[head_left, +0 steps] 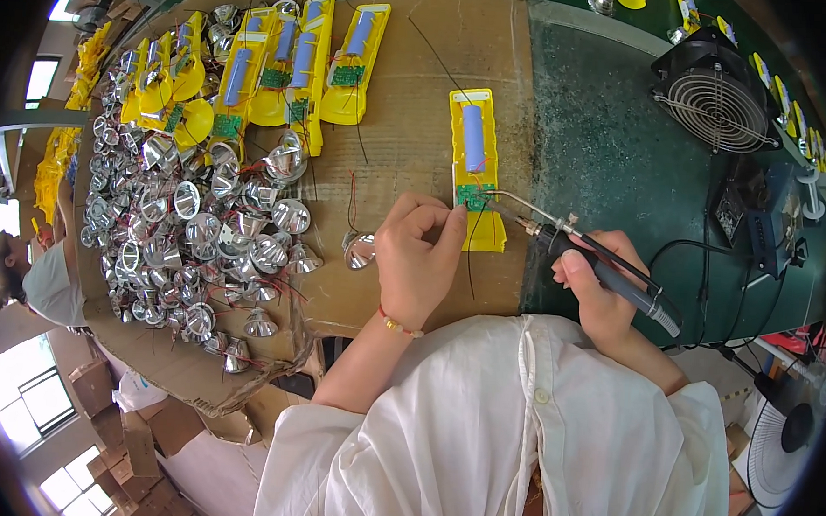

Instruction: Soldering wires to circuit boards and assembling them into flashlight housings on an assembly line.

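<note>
A yellow plastic housing (488, 236) lies on the cardboard in front of me. It carries a blue-purple cylindrical battery (473, 140) and a small green circuit board (472, 197), with thin dark wires trailing off. My left hand (419, 258) is closed, thumb and fingertips pinched at the board's left edge; what sits between them is too small to make out. In my right hand (605, 310) is a soldering iron (608, 276), a thin curved metal tube running along it, its tip reaching to the board. A silver reflector cup (360, 251) with red wires rests left of my left hand.
A cardboard box (214, 392) full of silver reflector cups (204, 228) stands left, with several yellow housings (353, 63) on top. A square fan with a wire grille (715, 104) sits far right, near cables and a dark blue device (767, 239). Another person (52, 286) is at far left.
</note>
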Demonstrator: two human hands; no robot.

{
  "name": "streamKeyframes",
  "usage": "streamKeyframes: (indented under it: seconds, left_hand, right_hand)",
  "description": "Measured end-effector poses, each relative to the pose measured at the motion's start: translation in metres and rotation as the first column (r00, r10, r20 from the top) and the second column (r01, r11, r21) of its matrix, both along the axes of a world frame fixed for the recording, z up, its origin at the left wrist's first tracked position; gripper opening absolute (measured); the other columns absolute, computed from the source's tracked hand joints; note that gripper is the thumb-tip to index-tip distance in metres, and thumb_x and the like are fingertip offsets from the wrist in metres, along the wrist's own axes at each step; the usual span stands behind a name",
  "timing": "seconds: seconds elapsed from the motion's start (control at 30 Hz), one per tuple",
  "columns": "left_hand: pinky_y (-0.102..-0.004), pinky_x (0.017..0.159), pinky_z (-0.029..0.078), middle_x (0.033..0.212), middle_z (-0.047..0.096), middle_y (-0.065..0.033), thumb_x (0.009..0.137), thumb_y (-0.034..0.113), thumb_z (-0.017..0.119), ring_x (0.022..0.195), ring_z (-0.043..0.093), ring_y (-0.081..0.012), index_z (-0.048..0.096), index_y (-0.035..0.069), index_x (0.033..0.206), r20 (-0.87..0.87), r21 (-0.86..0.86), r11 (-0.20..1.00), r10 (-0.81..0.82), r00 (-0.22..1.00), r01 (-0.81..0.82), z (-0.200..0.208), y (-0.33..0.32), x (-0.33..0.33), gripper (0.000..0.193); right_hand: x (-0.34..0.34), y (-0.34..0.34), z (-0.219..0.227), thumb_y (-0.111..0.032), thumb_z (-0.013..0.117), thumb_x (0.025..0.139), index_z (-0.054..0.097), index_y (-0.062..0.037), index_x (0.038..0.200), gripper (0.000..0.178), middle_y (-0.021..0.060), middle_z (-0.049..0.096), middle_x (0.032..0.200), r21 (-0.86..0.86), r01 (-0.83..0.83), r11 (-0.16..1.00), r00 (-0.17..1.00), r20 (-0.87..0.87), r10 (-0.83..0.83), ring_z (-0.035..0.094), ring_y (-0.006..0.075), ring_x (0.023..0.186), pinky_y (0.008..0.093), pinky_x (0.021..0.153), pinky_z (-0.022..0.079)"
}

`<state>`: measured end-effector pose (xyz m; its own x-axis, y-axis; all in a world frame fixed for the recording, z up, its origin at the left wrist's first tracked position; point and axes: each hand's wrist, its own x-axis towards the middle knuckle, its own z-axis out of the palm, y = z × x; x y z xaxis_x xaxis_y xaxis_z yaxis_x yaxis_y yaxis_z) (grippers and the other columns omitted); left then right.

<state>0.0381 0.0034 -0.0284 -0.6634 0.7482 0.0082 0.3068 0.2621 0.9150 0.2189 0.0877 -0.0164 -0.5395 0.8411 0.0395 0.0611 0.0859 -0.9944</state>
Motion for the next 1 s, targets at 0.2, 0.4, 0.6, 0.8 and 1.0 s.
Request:
streamKeyframes:
  seconds: [0.2,0.4,0.6,0.8,1.0]
  left_hand:
    - [-0.0212,0.053,0.038,0.075,0.056,-0.0045,0.079,0.006,0.064,0.06,0.047,-0.0072,0.062,-0.004,0.071,-0.025,-0.01,1.0,0.006,1.0,-0.007,0.0,-0.001,0.0,0.013]
    - [-0.025,0.048,0.04,0.072,0.057,-0.0085,0.077,0.005,0.065,0.053,0.052,-0.0135,0.061,-0.004,0.069,-0.04,0.037,0.999,0.016,0.999,-0.014,-0.001,0.0,0.0,0.013]
    - [-0.0252,0.048,0.04,0.072,0.057,-0.0085,0.077,0.005,0.065,0.053,0.051,-0.0138,0.061,-0.004,0.069,-0.028,0.027,0.999,0.026,0.999,-0.026,-0.002,0.0,0.0,0.013]
    - [-0.0258,0.048,0.04,0.071,0.057,-0.0087,0.077,0.004,0.065,0.053,0.051,-0.0143,0.061,-0.004,0.069,-0.051,0.05,0.998,0.028,0.998,-0.026,-0.003,0.0,-0.001,0.012]
    - [-0.0255,0.047,0.04,0.071,0.057,-0.0085,0.076,0.004,0.065,0.051,0.051,-0.0143,0.061,-0.004,0.068,-0.054,0.048,0.998,0.029,0.998,-0.027,-0.003,0.002,0.0,0.012]
  right_hand:
    - [0.0,-0.002,0.002,-0.008,0.059,0.083,0.052,0.0026,0.093,0.016,0.0109,0.059,0.071,-0.032,-0.002,0.999,1.0,0.007,0.002,0.058,0.0127,0.059,0.0232,0.052,0.047]
    - [-0.001,-0.001,-0.001,-0.007,0.059,0.083,0.052,0.0031,0.094,0.016,0.0109,0.059,0.071,-0.044,-0.022,0.999,0.999,0.023,0.023,0.058,0.0127,0.06,0.0232,0.052,0.047]
    - [-0.002,-0.003,-0.005,-0.007,0.059,0.083,0.052,0.0033,0.094,0.016,0.0112,0.059,0.072,-0.006,-0.034,0.999,0.999,0.022,0.035,0.058,0.0128,0.059,0.0231,0.052,0.047]
    - [-0.002,-0.003,0.002,-0.006,0.058,0.082,0.051,0.0028,0.093,0.016,0.0112,0.058,0.073,0.032,0.007,0.999,1.0,-0.029,-0.006,0.057,0.0126,0.059,0.0233,0.052,0.048]
    - [0.012,0.0,0.002,-0.006,0.061,0.082,0.05,0.0031,0.094,0.019,0.0118,0.061,0.073,0.087,-0.004,0.996,0.997,-0.075,0.01,0.059,0.0141,0.065,0.0257,0.058,0.047]
